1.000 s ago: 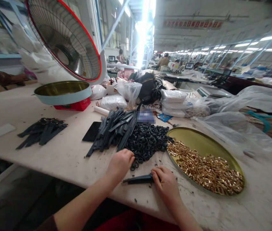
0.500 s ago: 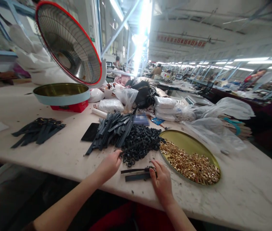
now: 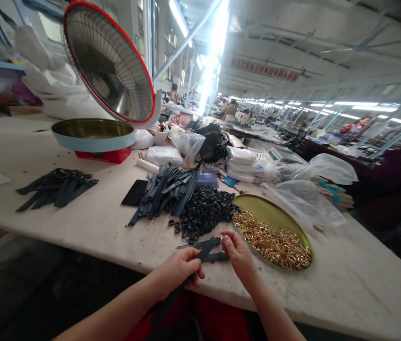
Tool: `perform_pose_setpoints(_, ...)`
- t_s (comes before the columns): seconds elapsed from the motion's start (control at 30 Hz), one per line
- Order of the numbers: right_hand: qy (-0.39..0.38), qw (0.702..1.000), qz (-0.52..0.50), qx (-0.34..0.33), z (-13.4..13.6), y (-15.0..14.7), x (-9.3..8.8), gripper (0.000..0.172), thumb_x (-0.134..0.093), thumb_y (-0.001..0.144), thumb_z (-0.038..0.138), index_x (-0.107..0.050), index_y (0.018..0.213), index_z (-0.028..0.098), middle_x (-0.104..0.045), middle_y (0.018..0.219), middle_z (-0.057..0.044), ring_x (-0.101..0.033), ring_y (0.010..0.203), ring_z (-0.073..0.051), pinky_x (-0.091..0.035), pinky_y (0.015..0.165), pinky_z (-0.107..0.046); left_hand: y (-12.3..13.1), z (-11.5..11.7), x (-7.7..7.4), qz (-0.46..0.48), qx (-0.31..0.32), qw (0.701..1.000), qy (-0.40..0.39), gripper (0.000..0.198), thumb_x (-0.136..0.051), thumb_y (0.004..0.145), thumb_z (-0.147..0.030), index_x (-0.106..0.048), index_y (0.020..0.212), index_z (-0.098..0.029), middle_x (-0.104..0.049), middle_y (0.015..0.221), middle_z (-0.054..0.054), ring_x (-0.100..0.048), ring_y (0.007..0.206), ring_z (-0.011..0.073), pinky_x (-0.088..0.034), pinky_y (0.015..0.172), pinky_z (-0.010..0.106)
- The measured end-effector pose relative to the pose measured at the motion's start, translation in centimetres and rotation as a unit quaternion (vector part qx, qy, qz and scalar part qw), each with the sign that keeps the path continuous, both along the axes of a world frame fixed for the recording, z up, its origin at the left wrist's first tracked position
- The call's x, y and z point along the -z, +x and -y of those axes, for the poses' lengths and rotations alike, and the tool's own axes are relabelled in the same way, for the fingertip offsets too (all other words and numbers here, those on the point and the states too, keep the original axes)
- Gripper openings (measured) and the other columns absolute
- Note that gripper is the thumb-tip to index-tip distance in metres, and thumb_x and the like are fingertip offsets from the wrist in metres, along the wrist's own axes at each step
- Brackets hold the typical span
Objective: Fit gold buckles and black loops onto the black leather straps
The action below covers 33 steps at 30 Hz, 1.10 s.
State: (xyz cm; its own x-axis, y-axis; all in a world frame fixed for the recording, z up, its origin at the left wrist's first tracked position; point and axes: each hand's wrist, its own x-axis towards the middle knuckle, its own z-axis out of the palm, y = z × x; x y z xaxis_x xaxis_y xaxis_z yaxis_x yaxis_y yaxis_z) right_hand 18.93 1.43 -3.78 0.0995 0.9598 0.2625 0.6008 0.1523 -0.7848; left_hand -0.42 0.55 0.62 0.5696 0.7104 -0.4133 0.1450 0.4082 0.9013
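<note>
My left hand (image 3: pixel 188 267) is closed around a dark strap (image 3: pixel 207 247), which slants from my lap up toward the right. At the strap's upper end my right hand (image 3: pixel 236 250) pinches with thumb and forefinger; what exactly sits between those fingertips is too small to make out. Two more flat strips (image 3: pixel 216 257) lie on the table beneath the held strap. Just beyond the hands is a heap of small black loops (image 3: pixel 207 213). To its left rests a pile of dark straps (image 3: pixel 168 192). Gold metal clasps (image 3: pixel 278 246) fill part of a round tray (image 3: pixel 278 208) at the right.
Another bunch of straps (image 3: pixel 58 187) lies at the left, near a black flat device (image 3: pixel 134 192). Behind stand a red-rimmed heater (image 3: pixel 110 61), a round tin (image 3: pixel 93 142) on a red box (image 3: pixel 104 156), and plastic bags (image 3: pixel 164 155). The table edge (image 3: pixel 129 263) runs close to my forearms.
My left hand has moved from the loop heap toward the table edge and now grips a strap. My right hand has risen slightly off the strips to the strap's end. The view has shifted slightly.
</note>
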Motion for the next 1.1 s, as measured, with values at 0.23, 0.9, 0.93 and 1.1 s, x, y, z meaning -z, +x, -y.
perform_pose_setpoints(0.23, 0.009, 0.988, 0.144, 0.053, -7.2, 6.7, 2.2, 0.025, -0.041, 0.078, 0.02, -0.056, 0.098, 0.015, -0.058, 0.098, -0.011, -0.054, 0.093, -0.023, -0.043, 0.084, -0.041, 2.1, -4.1, 0.0, 0.045, -0.066, 0.992, -0.098, 0.016, -0.052, 0.069, -0.026, -0.047, 0.078, -0.014, -0.059, 0.062, -0.002, -0.049, 0.042, 0.0036, -0.035, 0.039, 0.014)
perform_pose_setpoints(0.9, -0.028, 0.988, 0.135, 0.074, -12.8, 8.2, 2.2, 0.022, -0.047, 0.076, 0.021, -0.059, 0.093, 0.016, -0.058, 0.091, -0.01, -0.054, 0.087, -0.024, -0.041, 0.082, -0.04, 2.5, -8.5, 0.1, 0.015, -0.066, 0.99, -0.126, 0.017, -0.047, 0.071, -0.023, -0.048, 0.087, -0.015, -0.057, 0.066, -0.003, -0.048, 0.046, 0.0039, -0.034, 0.041, 0.014)
perform_pose_setpoints(0.93, -0.028, 0.99, 0.117, 0.08, -12.7, 8.4, 2.0, 0.022, -0.047, 0.076, 0.023, -0.059, 0.094, 0.016, -0.059, 0.091, -0.01, -0.054, 0.088, -0.024, -0.041, 0.083, -0.04, 2.3, -8.5, 0.1, 0.019, -0.065, 0.99, -0.12, 0.017, -0.047, 0.072, -0.024, -0.048, 0.086, -0.015, -0.057, 0.067, -0.003, -0.048, 0.047, 0.0039, -0.034, 0.042, 0.014)
perform_pose_setpoints(1.1, -0.056, 0.995, -0.012, 0.082, -10.3, 7.4, 1.1, 0.031, -0.041, 0.082, 0.034, -0.054, 0.103, 0.015, -0.061, 0.089, -0.009, -0.06, 0.074, -0.019, -0.048, 0.071, -0.037, 1.9, -8.1, 0.6, -0.001, -0.051, 0.997, -0.062, 0.018, -0.045, 0.074, -0.032, -0.047, 0.083, -0.016, -0.054, 0.06, -0.005, -0.046, 0.043, 0.0048, -0.034, 0.041, 0.016)
